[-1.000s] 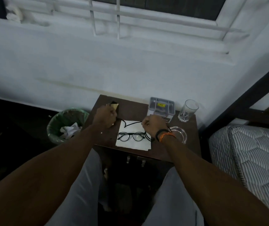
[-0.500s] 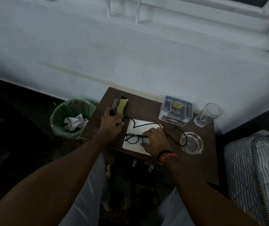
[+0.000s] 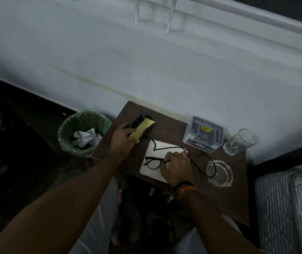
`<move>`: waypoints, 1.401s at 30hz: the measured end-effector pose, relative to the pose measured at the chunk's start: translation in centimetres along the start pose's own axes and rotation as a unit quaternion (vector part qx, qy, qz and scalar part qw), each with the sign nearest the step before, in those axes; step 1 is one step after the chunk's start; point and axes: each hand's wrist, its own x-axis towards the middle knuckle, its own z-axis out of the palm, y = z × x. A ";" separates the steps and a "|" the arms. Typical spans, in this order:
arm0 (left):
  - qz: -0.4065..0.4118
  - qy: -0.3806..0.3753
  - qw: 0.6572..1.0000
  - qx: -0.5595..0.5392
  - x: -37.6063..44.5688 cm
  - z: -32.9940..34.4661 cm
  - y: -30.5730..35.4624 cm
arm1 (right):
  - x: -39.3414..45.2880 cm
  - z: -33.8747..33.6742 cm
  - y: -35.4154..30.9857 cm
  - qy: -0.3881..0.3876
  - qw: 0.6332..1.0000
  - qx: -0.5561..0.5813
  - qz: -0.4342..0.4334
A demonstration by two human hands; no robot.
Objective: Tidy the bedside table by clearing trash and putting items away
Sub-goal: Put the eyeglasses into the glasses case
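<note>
Since a second ago the right hand (image 3: 176, 166) has dropped from the cord onto the glasses (image 3: 154, 162), covering one lens, fingers curled on the frame; whether it has truly pinched it I cannot tell. Those glasses lie on the napkin (image 3: 153, 172), mid-table (image 3: 225, 198). Left of the napkin, the left hand (image 3: 123, 142) has slid down the case (image 3: 142, 129), baring its yellow lining, and is closed around its near end. Likely the glasses go into the case next. A cord (image 3: 199, 165) trails right of the napkin toward the ashtray (image 3: 219, 172). Beyond stand an organiser (image 3: 203, 135) and a glass (image 3: 241, 142). The bin (image 3: 84, 132), far left of the napkin, holds crumpled paper.
</note>
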 end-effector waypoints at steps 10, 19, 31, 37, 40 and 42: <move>0.079 -0.076 0.994 0.028 2.7 -1.9 -1.3 | 3.6 -3.1 -1.7 0.081 0.992 0.088 -0.045; 0.157 -0.139 0.976 0.059 4.9 -3.1 -2.2 | 6.8 -3.4 -1.7 -0.066 0.929 0.308 0.196; 0.133 -0.160 0.977 0.049 5.0 -2.8 -2.5 | 8.5 -5.5 0.9 -0.065 0.849 0.432 0.297; 0.164 -0.186 0.968 0.043 5.1 -2.6 -2.7 | 9.7 -6.5 -0.8 0.028 0.957 0.280 0.078; 0.170 -0.194 0.965 0.044 5.4 -2.7 -2.9 | 10.3 -5.5 -1.6 0.036 0.989 0.122 -0.077; 0.171 -0.198 0.964 0.048 5.5 -2.7 -3.1 | 11.0 -4.3 -1.8 0.029 0.989 0.053 -0.135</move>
